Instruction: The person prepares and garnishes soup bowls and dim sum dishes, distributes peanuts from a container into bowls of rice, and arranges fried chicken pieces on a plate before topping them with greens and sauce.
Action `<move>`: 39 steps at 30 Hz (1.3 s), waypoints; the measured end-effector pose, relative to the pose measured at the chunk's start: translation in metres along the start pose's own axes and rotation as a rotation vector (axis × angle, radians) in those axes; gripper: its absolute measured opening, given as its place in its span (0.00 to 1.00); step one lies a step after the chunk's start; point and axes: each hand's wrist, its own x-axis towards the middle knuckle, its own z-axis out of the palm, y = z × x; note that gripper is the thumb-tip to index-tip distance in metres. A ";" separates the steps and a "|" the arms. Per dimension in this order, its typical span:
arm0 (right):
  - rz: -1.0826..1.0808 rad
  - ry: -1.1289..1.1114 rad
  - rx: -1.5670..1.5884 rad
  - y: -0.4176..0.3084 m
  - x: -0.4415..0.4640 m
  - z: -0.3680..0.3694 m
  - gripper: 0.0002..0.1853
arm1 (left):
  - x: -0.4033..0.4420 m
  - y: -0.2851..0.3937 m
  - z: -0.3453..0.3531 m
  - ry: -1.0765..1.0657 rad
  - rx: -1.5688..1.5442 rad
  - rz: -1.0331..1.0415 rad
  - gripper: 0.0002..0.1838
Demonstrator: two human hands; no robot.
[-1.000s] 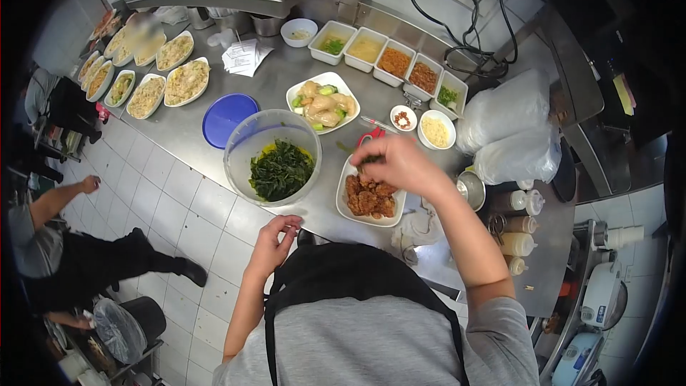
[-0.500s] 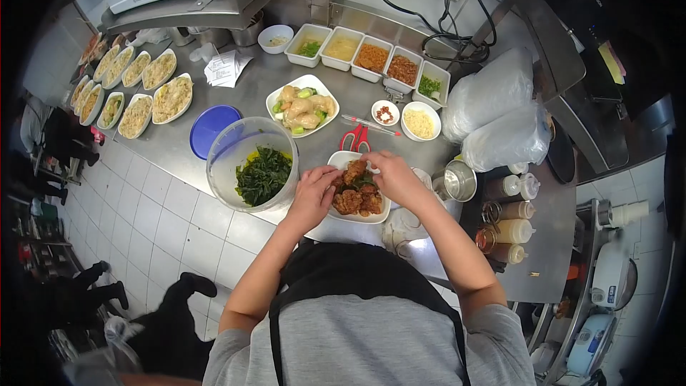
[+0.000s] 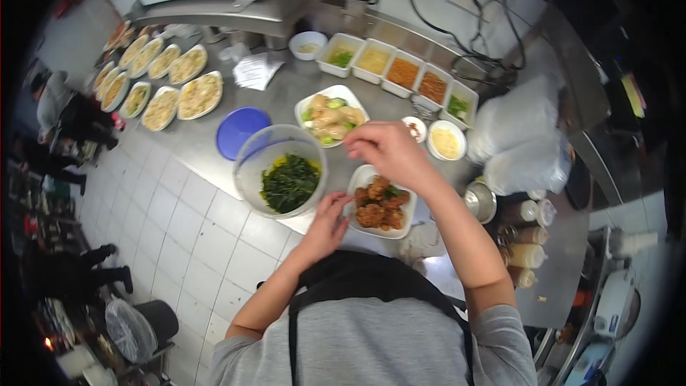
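Observation:
A white square dish (image 3: 386,232) holds browned fried pieces (image 3: 381,216) with dark greens among them. At its left edge is my left hand (image 3: 327,224), fingers apart and touching the rim. My right hand (image 3: 386,146) hangs above the dish's far side with its fingers drawn together; whatever may be between them is hidden. Left of the dish, a clear round tub (image 3: 246,171) contains dark green leaves (image 3: 289,183). A blue lid (image 3: 241,132) lies behind the tub. A plate of pale dumpling-like pieces and green vegetables (image 3: 331,118) sits beyond my right hand.
White containers of toppings (image 3: 403,72) line the back, with small bowls (image 3: 446,141) before them. Plastic bags (image 3: 525,129), a metal bowl (image 3: 480,201) and sauce bottles (image 3: 527,255) stand right. Filled oval dishes (image 3: 200,95) cover the far left. Other people (image 3: 68,111) are beyond.
My right hand has lifted from the fried pieces and moved away from me, above the dish's far side. My left hand has drawn back to the rim. The camera view has shifted.

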 end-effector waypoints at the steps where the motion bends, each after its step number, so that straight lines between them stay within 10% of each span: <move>1: -0.131 -0.095 0.067 -0.018 0.016 0.018 0.06 | -0.004 0.001 0.000 -0.002 -0.028 0.008 0.23; 3: -0.475 -0.226 -0.214 -0.016 0.048 0.071 0.09 | -0.011 0.003 -0.004 -0.025 -0.061 0.006 0.23; 6: 0.000 -0.741 -0.733 -0.040 0.068 0.125 0.10 | -0.020 0.001 -0.009 0.016 -0.027 0.008 0.23; 12: 0.061 -1.232 -1.079 -0.003 0.081 0.172 0.14 | -0.036 -0.005 -0.023 0.018 -0.028 -0.059 0.23; 24: -0.253 -0.158 -0.347 -0.017 0.063 0.044 0.08 | -0.016 -0.005 -0.030 -0.084 -0.015 0.006 0.21; 33: 0.479 -0.017 0.048 0.021 -0.102 0.007 0.10 | 0.022 0.011 -0.010 -0.013 -0.037 0.125 0.18; 39: 0.322 0.103 -0.161 0.039 -0.112 0.017 0.16 | 0.054 0.007 0.015 -0.029 0.038 0.200 0.07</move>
